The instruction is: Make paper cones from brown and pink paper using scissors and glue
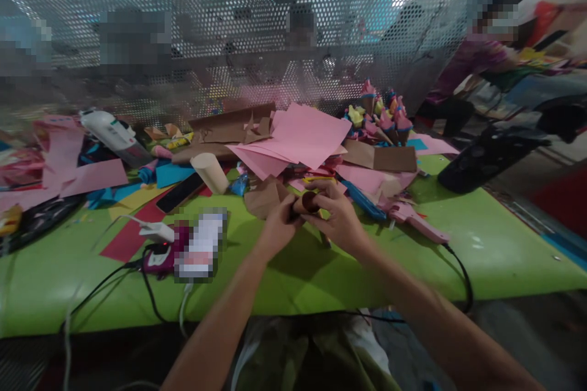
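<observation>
Between my two hands is a rolled piece of brown paper point(306, 203), its round open end facing up toward me. My left hand point(280, 220) has its fingers closed on the roll's left side. On the other side my right hand point(337, 215) pinches the roll, with thumb and fingers at its rim. Just behind my left hand lies a loose brown paper piece point(265, 197). A long blue object point(364, 200) and a pink glue gun point(418, 223) lie to the right of my right hand.
Pink paper sheets point(309, 134) are piled behind my hands, with small paper cones point(385, 113) at the back right. A phone point(202, 244), a power strip point(160, 259) and cables are on the left. A black bottle point(481, 159) stands right; a person point(477, 64) sits beyond.
</observation>
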